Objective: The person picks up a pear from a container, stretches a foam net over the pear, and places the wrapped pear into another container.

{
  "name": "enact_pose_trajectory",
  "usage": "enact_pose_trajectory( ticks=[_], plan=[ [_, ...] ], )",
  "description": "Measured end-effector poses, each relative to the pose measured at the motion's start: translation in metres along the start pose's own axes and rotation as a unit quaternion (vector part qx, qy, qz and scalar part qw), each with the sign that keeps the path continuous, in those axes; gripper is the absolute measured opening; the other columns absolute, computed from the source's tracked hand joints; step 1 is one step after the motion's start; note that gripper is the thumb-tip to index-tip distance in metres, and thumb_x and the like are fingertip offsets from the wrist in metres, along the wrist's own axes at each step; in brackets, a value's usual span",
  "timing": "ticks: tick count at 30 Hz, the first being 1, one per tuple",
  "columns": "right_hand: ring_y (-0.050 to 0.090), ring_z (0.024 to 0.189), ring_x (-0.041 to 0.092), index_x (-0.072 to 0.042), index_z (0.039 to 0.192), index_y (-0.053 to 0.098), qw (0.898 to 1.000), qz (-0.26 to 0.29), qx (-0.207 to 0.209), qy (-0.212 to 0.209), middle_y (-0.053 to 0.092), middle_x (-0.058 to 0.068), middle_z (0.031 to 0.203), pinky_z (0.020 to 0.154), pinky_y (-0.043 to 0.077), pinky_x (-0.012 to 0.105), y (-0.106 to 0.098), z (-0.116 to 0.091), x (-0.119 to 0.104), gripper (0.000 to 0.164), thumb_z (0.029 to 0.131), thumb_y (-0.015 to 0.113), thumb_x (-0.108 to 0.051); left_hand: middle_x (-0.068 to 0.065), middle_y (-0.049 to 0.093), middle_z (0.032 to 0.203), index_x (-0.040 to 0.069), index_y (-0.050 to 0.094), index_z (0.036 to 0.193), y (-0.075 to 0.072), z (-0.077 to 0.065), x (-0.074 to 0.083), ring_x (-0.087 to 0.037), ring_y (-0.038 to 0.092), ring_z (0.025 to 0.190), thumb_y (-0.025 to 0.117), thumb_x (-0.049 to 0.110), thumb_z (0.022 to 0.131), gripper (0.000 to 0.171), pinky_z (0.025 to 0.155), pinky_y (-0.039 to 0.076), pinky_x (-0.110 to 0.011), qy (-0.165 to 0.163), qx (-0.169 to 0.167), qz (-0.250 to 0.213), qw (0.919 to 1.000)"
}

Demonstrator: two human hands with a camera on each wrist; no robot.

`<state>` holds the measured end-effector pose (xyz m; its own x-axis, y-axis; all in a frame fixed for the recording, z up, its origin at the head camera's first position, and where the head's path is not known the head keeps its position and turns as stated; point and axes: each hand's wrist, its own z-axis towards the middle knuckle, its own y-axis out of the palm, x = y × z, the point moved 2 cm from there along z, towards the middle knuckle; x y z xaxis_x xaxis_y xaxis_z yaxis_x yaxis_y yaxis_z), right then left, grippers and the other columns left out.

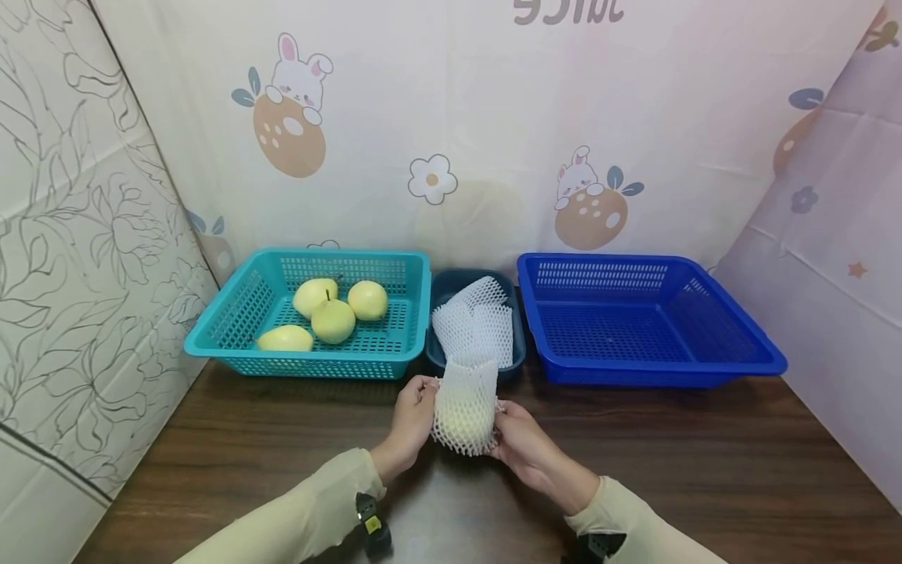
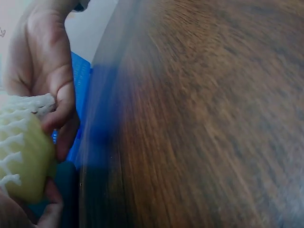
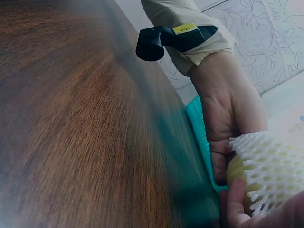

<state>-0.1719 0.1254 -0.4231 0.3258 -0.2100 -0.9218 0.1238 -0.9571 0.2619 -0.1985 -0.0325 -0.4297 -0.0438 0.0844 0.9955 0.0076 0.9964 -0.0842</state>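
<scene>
A white foam net sleeve [image 1: 468, 388] covers most of a yellow-green pear [image 2: 42, 159] at the middle front, its narrower end pointing away from me. My left hand [image 1: 412, 415] grips the sleeve's left side near its open edge. On the opposite side, my right hand [image 1: 524, 446] pinches the sleeve's edge, as the left wrist view shows close up. Bare pear skin shows at the near end, with fingertips of both hands against it. Just beyond the hands, a small dark-blue basket [image 1: 520, 345] holds several more foam net sleeves [image 1: 474, 317].
At left stands a teal basket [image 1: 317, 368] with several loose pears [image 1: 333, 321]. A blue basket [image 1: 655, 374] stands at right. All three baskets sit along the back of the dark wooden table [image 1: 282, 439], before a printed curtain [image 1: 380, 102].
</scene>
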Motion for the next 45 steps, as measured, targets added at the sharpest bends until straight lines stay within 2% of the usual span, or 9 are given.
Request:
enact_pose_trajectory(
  ticks=[7, 13, 19, 25, 29, 35, 38, 41, 45],
  plan=[
    [0.05, 0.081, 0.015, 0.007, 0.116, 0.036, 0.998, -0.028, 0.044, -0.032, 0.049, 0.008, 0.095, 0.072, 0.041, 0.03, 0.003, 0.006, 0.002, 0.019, 0.099, 0.034, -0.002, -0.012, 0.062, 0.099, -0.005, 0.056, 0.109, 0.002, 0.001, 0.0, -0.017, 0.054, 0.083, 0.04, 0.014, 0.103, 0.025, 0.073, 0.046, -0.033, 0.016, 0.035, 0.004, 0.9993],
    [0.045, 0.071, 0.014, 0.006, 0.111, 0.037, 0.995, -0.054, 0.065, -0.053, 0.045, 0.005, 0.086, 0.065, 0.037, 0.027, 0.004, 0.011, 0.002, 0.015, 0.098, 0.031, 0.001, -0.013, 0.062, 0.098, -0.007, 0.055, 0.109, 0.003, 0.0, 0.002, -0.015, 0.054, 0.081, 0.04, 0.011, 0.103, 0.024, 0.071, 0.046, -0.03, 0.029, 0.043, -0.025, 0.9984],
    [0.046, 0.068, 0.012, 0.006, 0.107, 0.042, 0.994, -0.044, 0.074, -0.065, 0.048, 0.001, 0.079, 0.062, 0.037, 0.026, 0.003, 0.013, -0.002, 0.014, 0.097, 0.033, 0.002, -0.009, 0.059, 0.093, -0.005, 0.054, 0.111, 0.003, 0.004, -0.005, -0.014, 0.051, 0.077, 0.038, 0.013, 0.103, 0.025, 0.067, 0.043, -0.028, -0.002, 0.031, -0.058, 0.9978],
    [0.054, 0.079, 0.014, 0.008, 0.113, 0.048, 0.998, 0.018, 0.052, -0.011, 0.056, 0.005, 0.087, 0.071, 0.044, 0.03, -0.003, 0.016, -0.006, 0.022, 0.098, 0.036, -0.003, -0.006, 0.053, 0.091, -0.005, 0.048, 0.117, 0.002, 0.004, -0.01, -0.012, 0.051, 0.072, 0.033, 0.017, 0.104, 0.03, 0.062, 0.044, -0.027, -0.063, -0.02, -0.139, 0.9882],
    [0.056, 0.093, 0.016, 0.005, 0.117, 0.047, 0.995, 0.095, 0.003, 0.031, 0.057, 0.006, 0.099, 0.085, 0.046, 0.032, -0.007, 0.016, -0.01, 0.029, 0.101, 0.041, -0.019, -0.01, 0.056, 0.101, -0.006, 0.045, 0.12, 0.002, 0.005, -0.012, -0.012, 0.055, 0.081, 0.031, 0.016, 0.105, 0.03, 0.068, 0.048, -0.028, -0.067, -0.01, -0.187, 0.98],
    [0.049, 0.113, 0.019, 0.003, 0.138, 0.034, 0.983, 0.16, -0.073, 0.055, 0.053, 0.008, 0.119, 0.104, 0.033, 0.039, -0.009, 0.014, -0.014, 0.048, 0.101, 0.048, -0.025, -0.008, 0.054, 0.103, -0.004, 0.043, 0.122, 0.003, 0.006, -0.012, -0.011, 0.054, 0.085, 0.029, 0.014, 0.104, 0.028, 0.072, 0.047, -0.028, -0.053, 0.012, -0.231, 0.9716],
    [0.05, 0.112, 0.019, -0.002, 0.13, 0.046, 0.98, 0.177, -0.081, 0.045, 0.055, 0.006, 0.118, 0.103, 0.034, 0.04, -0.009, 0.014, -0.015, 0.035, 0.101, 0.048, -0.021, -0.009, 0.055, 0.105, -0.004, 0.042, 0.124, 0.003, 0.006, -0.011, -0.012, 0.055, 0.087, 0.029, 0.013, 0.104, 0.029, 0.073, 0.048, -0.028, -0.048, 0.013, -0.243, 0.9687],
    [0.053, 0.108, 0.017, -0.007, 0.112, 0.057, 0.978, 0.193, -0.072, 0.032, 0.059, 0.004, 0.112, 0.097, 0.039, 0.037, -0.009, 0.013, -0.014, 0.018, 0.101, 0.046, -0.015, -0.01, 0.055, 0.109, -0.004, 0.041, 0.126, 0.003, 0.006, -0.011, -0.013, 0.055, 0.089, 0.03, 0.013, 0.104, 0.03, 0.076, 0.048, -0.029, -0.049, 0.012, -0.246, 0.9679],
    [0.056, 0.101, 0.016, -0.008, 0.102, 0.058, 0.979, 0.2, -0.035, 0.016, 0.061, 0.004, 0.105, 0.09, 0.044, 0.034, -0.007, 0.013, -0.012, 0.014, 0.101, 0.044, -0.007, -0.012, 0.054, 0.112, -0.004, 0.041, 0.128, 0.004, 0.005, -0.009, -0.013, 0.056, 0.092, 0.03, 0.014, 0.104, 0.032, 0.078, 0.049, -0.031, -0.056, 0.007, -0.249, 0.9667]
  ],
)
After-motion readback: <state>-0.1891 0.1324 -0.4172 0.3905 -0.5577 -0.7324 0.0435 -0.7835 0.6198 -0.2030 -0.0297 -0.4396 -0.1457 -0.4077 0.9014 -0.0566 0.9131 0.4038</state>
